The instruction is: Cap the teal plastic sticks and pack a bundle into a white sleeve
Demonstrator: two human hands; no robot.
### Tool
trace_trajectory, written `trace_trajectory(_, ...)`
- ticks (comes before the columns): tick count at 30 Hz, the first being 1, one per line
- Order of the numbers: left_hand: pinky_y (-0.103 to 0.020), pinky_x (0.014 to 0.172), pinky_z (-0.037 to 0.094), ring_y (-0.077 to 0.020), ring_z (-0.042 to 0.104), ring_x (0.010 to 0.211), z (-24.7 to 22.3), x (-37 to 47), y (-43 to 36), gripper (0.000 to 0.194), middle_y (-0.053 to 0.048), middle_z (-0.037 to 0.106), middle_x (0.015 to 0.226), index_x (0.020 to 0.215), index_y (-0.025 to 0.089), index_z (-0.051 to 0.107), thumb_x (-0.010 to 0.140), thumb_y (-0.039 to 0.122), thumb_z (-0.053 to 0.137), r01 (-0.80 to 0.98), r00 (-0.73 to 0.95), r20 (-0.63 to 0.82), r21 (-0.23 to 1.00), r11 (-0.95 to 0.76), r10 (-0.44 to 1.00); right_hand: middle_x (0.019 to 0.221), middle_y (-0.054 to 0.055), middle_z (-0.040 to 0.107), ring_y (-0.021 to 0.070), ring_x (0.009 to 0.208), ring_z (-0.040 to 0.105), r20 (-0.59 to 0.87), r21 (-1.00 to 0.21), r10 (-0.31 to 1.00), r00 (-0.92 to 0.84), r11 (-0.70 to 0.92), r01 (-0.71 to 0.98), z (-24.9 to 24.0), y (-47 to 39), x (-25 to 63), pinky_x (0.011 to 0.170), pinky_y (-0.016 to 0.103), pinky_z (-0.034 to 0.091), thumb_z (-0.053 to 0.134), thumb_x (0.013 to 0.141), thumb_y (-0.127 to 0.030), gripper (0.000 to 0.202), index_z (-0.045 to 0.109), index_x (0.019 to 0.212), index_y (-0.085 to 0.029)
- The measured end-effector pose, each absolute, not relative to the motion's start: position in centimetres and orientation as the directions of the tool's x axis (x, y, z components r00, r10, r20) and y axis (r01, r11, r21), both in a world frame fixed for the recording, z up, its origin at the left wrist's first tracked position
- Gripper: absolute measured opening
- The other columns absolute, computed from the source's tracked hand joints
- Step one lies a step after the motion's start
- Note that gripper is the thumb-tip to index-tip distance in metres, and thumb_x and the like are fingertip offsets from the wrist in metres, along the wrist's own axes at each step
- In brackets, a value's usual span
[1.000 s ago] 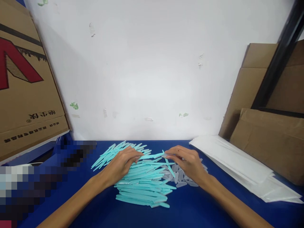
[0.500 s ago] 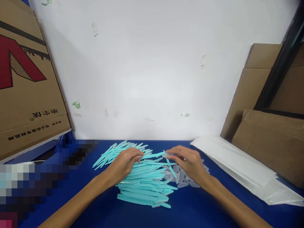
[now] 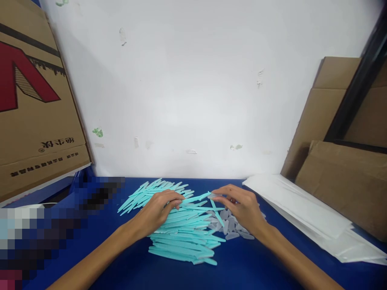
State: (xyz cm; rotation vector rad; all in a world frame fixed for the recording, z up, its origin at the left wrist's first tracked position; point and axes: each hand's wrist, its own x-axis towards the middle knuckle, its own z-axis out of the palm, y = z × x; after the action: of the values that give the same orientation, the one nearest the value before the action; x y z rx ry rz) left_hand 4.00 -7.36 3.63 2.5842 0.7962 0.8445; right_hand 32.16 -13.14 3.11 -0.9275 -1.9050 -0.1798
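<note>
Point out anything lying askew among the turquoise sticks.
One turquoise stick lies crosswise, slanting over the stacked pile toward the grey pieces, beside the right hand. The rest lie roughly parallel.

The cardboard box (image 3: pixel 36 104) leaning at the left carries a large red mark with a hatched triangle inside it. Below that stand three bold black characters and smaller lines of print, all seemingly upside down and too small to read.
</note>
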Motion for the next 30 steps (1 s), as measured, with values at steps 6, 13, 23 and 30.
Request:
trace_trajectory(6,-0.029,0.078,0.049,-0.018,0.063,0.086,3.7,4.0,-7.5,0.029,-0.003,0.069,0.089,0.111,0.022,0.066,0.104,0.028,0.039,0.418,0.681,0.429,0.437,-0.796,0.593,0.089,0.004,0.076,0.0143,0.066,0.068,0.813,-0.285,0.54,-0.218,0.695,0.66,3.0,-13.1,32.0,0.05,0.023,0.051,0.063,0.094,-0.028,0.014,0.075,0.101,-0.023)
trace_trajectory(13,-0.03,0.074,0.044,-0.0183,0.058,0.082,2.6,4.5,-7.8,0.029,-0.003,0.066,0.085,0.104,0.022,0.067,0.105,0.028,0.038,0.382,0.677,0.477,0.423,-0.822,0.56,0.08,0.004,0.075,0.0135,0.057,0.066,0.8,-0.34,0.548,-0.245,0.749,0.568,2.3,-13.8,30.4,0.047,0.023,0.051,0.065,0.093,-0.032,0.016,0.077,0.097,-0.022)
trace_trajectory(23,-0.035,0.079,0.04,-0.0214,0.057,0.085,2.9,4.6,-7.2,0.026,-0.005,0.069,0.095,0.104,0.021,0.064,0.104,0.026,0.039,0.536,0.708,0.498,0.083,-0.84,0.501,0.096,0.002,0.076,0.015,0.068,0.07,0.708,-0.228,0.645,-0.289,0.595,0.771,1.9,-13.7,30.2,0.056,0.024,0.052,0.06,0.095,-0.03,0.019,0.071,0.111,-0.027)
trace_trajectory(30,-0.04,0.08,0.042,-0.0268,0.06,0.089,2.4,2.2,-4.0,0.029,-0.009,0.069,0.094,0.108,0.019,0.066,0.102,0.018,0.037,0.758,0.613,0.426,-0.078,-0.648,0.665,0.099,0.004,0.073,0.0198,0.083,0.069,0.649,-0.219,0.73,-0.215,0.45,0.866,2.0,-13.1,31.0,0.063,0.03,0.054,0.051,0.098,-0.03,0.026,0.062,0.121,-0.026)
